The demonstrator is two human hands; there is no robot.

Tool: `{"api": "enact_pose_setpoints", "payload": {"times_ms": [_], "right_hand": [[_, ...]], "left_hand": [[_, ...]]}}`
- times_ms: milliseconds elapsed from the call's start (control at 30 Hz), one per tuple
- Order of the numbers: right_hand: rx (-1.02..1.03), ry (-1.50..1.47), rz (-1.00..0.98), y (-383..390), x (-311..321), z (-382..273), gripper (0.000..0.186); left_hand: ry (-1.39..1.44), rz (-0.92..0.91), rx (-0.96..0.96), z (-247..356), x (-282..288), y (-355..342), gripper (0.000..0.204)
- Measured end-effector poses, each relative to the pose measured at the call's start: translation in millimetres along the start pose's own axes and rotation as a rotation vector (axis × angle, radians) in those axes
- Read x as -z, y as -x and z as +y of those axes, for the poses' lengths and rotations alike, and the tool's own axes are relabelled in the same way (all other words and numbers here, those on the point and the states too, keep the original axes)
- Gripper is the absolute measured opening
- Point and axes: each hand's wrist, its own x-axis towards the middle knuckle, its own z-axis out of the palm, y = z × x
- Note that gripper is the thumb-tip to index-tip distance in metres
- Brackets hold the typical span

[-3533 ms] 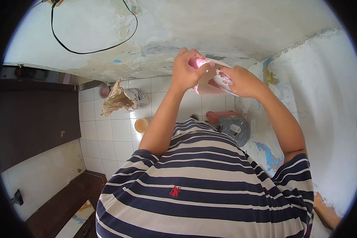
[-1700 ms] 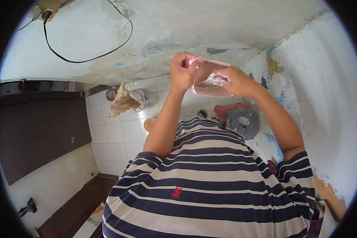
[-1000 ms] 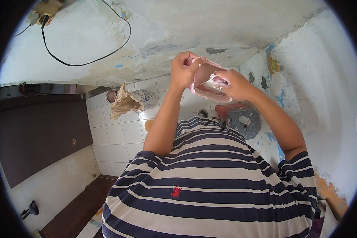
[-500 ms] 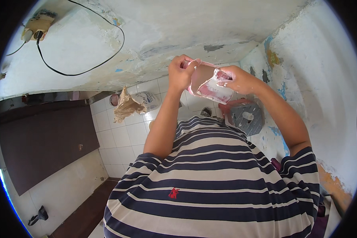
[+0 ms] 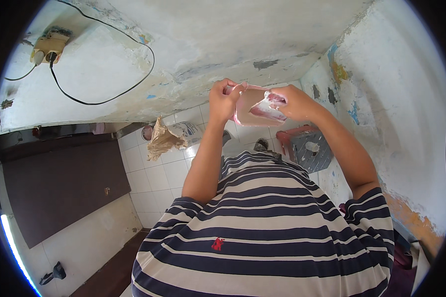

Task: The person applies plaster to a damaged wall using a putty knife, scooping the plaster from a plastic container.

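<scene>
In front of my chest I hold a shallow pink container (image 5: 245, 123), with beige paste spread over its inside. My left hand (image 5: 225, 100) is closed on its left edge, thumb over the rim. My right hand (image 5: 298, 103) is closed round a putty knife (image 5: 271, 110) at the container's right side. White paste and reddish streaks cover the blade, which lies over the inside of the container. The putty knife's handle is mostly hidden by my fingers.
A patchy, peeling wall (image 5: 203, 44) stands ahead, with a socket (image 5: 49, 47) and black cord at the left. On the tiled floor are a torn paper sack (image 5: 162, 142), a whitish bucket (image 5: 189, 132) and a red and grey stool (image 5: 314, 148). A dark brown panel (image 5: 64, 183) is at left.
The putty knife has tilted and less of its blade shows; more of the container's inside is visible. The right hand has turned with it, while the left keeps its hold.
</scene>
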Motion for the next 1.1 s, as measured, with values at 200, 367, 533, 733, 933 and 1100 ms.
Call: {"api": "enact_pose_setpoints", "payload": {"times_ms": [200,367,533,733,933,1100], "right_hand": [[0.112,-0.077,-0.017,3.4,-2.0,5.7,0.021],[-0.090,-0.685,0.048,15.4,4.1,24.1,0.020],[0.144,-1.800,0.334,23.0,-62.9,79.9,0.033],[0.218,-2.083,0.438,12.0,-76.5,47.4,0.042],[0.192,-1.853,0.442,-25.8,-80.5,39.0,0.037],[0.148,-1.799,0.710,-63.9,-95.7,1.0,0.035]], "left_hand": [[-0.189,0.111,-0.325,5.4,-4.7,2.6,0.028],[-0.008,0.116,0.002,-21.2,15.7,8.0,0.027],[0.263,0.119,0.297,-93.6,57.0,37.8,0.026],[0.647,0.120,0.320,-137.1,82.3,83.0,0.026],[0.658,0.235,0.321,-126.1,108.8,83.5,0.032],[0.732,0.266,0.306,-137.4,146.4,75.8,0.040]]}}
